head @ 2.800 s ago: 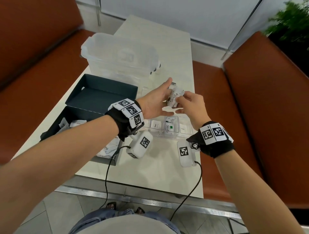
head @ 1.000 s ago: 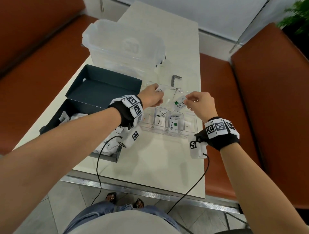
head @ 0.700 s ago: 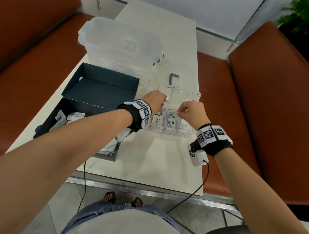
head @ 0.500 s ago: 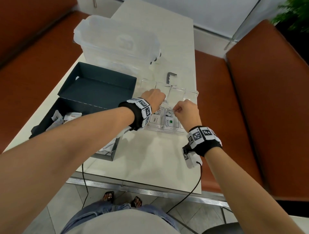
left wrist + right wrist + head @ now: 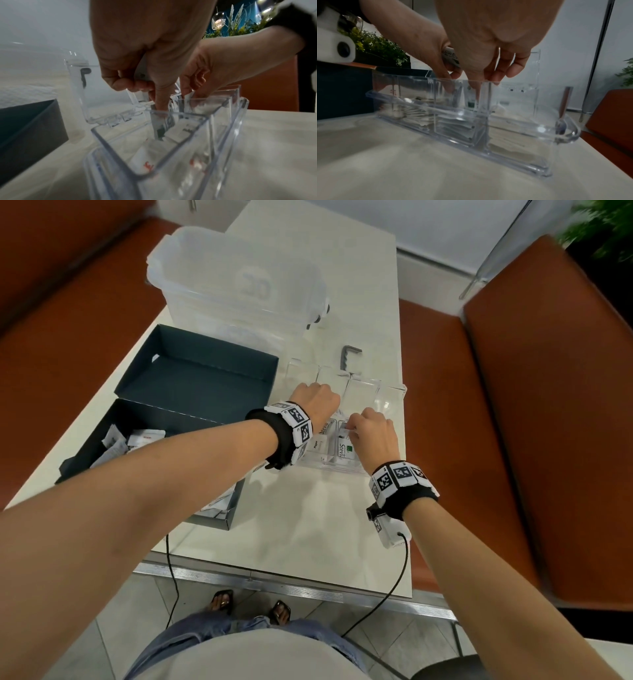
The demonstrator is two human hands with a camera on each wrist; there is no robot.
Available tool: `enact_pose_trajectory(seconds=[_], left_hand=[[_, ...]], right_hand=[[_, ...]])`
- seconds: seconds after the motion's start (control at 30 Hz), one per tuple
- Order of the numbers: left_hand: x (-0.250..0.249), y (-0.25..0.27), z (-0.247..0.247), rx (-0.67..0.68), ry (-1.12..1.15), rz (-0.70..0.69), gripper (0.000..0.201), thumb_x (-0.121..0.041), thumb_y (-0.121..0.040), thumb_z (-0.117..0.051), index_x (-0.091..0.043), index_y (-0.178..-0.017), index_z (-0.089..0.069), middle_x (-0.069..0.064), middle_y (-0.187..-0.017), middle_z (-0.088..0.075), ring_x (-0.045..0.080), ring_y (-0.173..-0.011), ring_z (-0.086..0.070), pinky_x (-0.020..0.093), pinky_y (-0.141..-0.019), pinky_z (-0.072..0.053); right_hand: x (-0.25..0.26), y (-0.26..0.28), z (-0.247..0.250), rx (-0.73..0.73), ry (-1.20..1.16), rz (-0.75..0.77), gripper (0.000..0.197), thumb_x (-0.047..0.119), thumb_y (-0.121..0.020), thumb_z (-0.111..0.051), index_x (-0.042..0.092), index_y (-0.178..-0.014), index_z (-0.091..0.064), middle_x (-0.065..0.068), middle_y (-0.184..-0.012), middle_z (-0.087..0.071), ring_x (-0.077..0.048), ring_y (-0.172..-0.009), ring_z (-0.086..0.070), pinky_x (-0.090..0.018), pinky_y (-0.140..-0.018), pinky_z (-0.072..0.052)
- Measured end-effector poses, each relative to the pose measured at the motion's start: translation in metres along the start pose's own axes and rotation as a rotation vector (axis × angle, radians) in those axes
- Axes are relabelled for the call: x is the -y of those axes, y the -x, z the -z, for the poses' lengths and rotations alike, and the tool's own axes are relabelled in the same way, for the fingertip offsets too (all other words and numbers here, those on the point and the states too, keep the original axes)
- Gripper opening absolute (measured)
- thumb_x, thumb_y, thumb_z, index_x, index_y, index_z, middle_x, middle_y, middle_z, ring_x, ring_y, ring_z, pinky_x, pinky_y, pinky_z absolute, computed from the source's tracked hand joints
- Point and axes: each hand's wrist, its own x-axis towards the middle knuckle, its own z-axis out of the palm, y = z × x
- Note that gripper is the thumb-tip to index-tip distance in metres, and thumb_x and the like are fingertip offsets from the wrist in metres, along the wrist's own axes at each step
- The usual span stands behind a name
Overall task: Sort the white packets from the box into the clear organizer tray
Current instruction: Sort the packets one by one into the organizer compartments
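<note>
Nearest me, the sorting looks partly done. The clear organizer [image 5: 342, 469] sits on the counter [image 5: 308, 525] with its hinged lid [image 5: 363, 385] thrown open, and a few filed sachets [image 5: 344, 450] already lie in its middle compartments. The right-end compartment looks bare. I would say more than half the job is left.

The right hand [image 5: 375, 433] comes in from the near side with the wrist raised and the knuckles up. Its fingertips dip just past the rim of a middle compartment and pinch a white sachet [image 5: 188, 98], which is partly inside. It seems about to let go.

Just beyond and to the left, the left hand [image 5: 317, 402] hangs over the neighbouring compartment with its fingers curled down. It clasps a Stevia sachet [image 5: 450, 56] against the palm. Its forefinger [image 5: 158, 102] pokes straight down among the packets standing there, I think to press them flat or make room.

Left of the organizer, the dark box [image 5: 219, 518] holds a heap of loose sachets [image 5: 137, 440] that have not been sorted. Its lid [image 5: 198, 371] lies upturned just behind it.

Farther back a small metal hex key [image 5: 349, 356] lies on the counter beyond the organizer. At the far end stands a big translucent tub [image 5: 236, 285].
</note>
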Motion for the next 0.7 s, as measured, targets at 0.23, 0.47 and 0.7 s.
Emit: enact_pose_trajectory(seconds=[0.23, 0.47, 0.7], left_hand=[[0.006, 0.005, 0.007, 0.027, 0.262, 0.001, 0.010, -0.006, -0.092, -0.060, -0.005, -0.102, -0.059, 0.011, -0.103, -0.052, 0.030, -0.092, -0.061, 0.031, -0.071, -0.044], [0.023, 0.014, 0.038, -0.064, 0.536, -0.004, 0.014, -0.005, -0.086, -0.069, -0.009, -0.080, -0.056, 0.004, -0.078, -0.056, 0.023, -0.076, -0.057, 0.035, -0.076, -0.051], [0.021, 0.023, 0.069, -0.142, 0.735, -0.132, 0.017, -0.014, -0.079, -0.078, -0.006, -0.085, -0.065, -0.010, -0.069, -0.058, 0.006, -0.066, -0.053, 0.006, -0.057, -0.035]], right_hand=[[-0.001, -0.002, 0.004, -0.011, 0.003, -0.005, 0.013, 0.004, -0.095, -0.048, 0.005, -0.096, -0.061, -0.010, -0.097, -0.056, -0.029, -0.083, -0.053, -0.037, -0.083, -0.040], [-0.008, 0.006, 0.030, -0.166, -0.329, -0.038, 0.010, 0.011, -0.090, -0.061, 0.009, -0.099, -0.066, -0.007, -0.091, -0.060, -0.016, -0.073, -0.055, -0.018, -0.074, -0.044], [0.005, 0.003, 0.073, -0.191, -0.732, -0.062, 0.018, 0.023, -0.089, -0.065, 0.026, -0.106, -0.066, 0.006, -0.082, -0.071, -0.007, -0.067, -0.064, -0.012, -0.066, -0.048]])
